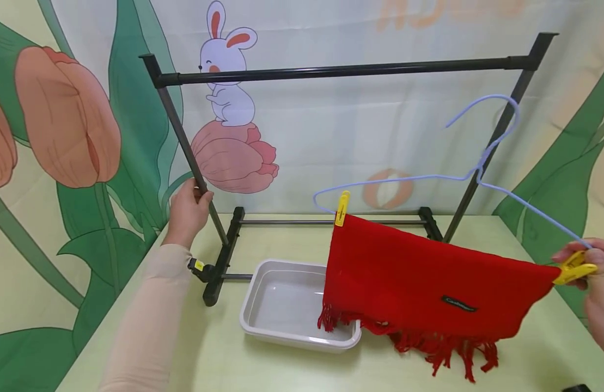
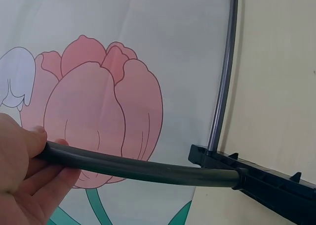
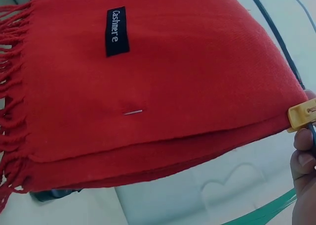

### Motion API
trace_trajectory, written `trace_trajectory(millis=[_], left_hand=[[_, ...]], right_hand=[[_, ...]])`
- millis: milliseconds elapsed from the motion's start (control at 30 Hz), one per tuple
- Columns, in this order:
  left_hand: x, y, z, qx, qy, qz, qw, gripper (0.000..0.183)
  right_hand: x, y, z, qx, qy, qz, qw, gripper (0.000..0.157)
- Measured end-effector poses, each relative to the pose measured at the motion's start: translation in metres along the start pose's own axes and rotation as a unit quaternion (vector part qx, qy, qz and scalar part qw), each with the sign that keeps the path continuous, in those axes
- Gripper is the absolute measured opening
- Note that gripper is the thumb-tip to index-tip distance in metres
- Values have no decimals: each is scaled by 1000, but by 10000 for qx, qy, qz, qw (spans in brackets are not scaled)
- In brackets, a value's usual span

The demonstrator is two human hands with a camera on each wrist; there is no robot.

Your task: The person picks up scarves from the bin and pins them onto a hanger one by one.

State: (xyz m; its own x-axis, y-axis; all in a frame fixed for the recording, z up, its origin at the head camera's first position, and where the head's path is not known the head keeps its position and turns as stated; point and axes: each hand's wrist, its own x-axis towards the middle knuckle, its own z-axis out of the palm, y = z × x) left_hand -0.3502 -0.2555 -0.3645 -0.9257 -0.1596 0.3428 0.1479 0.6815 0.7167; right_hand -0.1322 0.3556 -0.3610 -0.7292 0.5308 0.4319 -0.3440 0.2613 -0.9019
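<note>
My left hand (image 1: 186, 215) grips the slanted left post (image 2: 143, 170) of a black clothes rack (image 1: 331, 71), thumb and fingers around the tube. At the far right, my right hand (image 1: 603, 288) holds one end of a lilac wire hanger (image 1: 480, 167), its fingers at a yellow clothespin (image 1: 573, 268). A folded red scarf (image 1: 429, 283) with fringe and a black "Cashmere" label (image 3: 117, 31) hangs from the hanger. Another yellow clothespin (image 1: 342, 208) clips its left corner. The hanger tilts down to the right, its hook overlapping the rack's right post in the head view.
A light grey plastic basin (image 1: 302, 340) stands on the pale table (image 1: 380, 375) in front of the rack, partly behind the scarf. Black feet (image 1: 218, 272) and low crossbars support the rack. A printed curtain with tulips and a rabbit (image 1: 228, 98) hangs behind.
</note>
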Motion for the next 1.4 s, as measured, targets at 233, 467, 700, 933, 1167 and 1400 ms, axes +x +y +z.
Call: trace_trajectory(millis=[233,467,700,933,1167,1400], left_hand=[[-2,1,-2,72,50,-25,10000,28],[0,3,0,73,26,-96,9999,27],[0,4,1,26,-24,-203,9998,27],[1,0,2,12,42,-127,9999,26],[0,-2,2,78,122,16,9999,25],[2,-5,4,94,185,19,9998,25]], right_hand=[[10,-11,4,76,-138,-157,9998,27],[30,-30,11,-532,-591,-707,9943,27],[49,-62,35,-42,-270,-344,9990,23],[58,-87,68,-1076,156,-513,9928,25],[61,-89,101,-1497,-109,-804,9854,30],[61,-74,139,-1157,-140,-1231,9855,28]])
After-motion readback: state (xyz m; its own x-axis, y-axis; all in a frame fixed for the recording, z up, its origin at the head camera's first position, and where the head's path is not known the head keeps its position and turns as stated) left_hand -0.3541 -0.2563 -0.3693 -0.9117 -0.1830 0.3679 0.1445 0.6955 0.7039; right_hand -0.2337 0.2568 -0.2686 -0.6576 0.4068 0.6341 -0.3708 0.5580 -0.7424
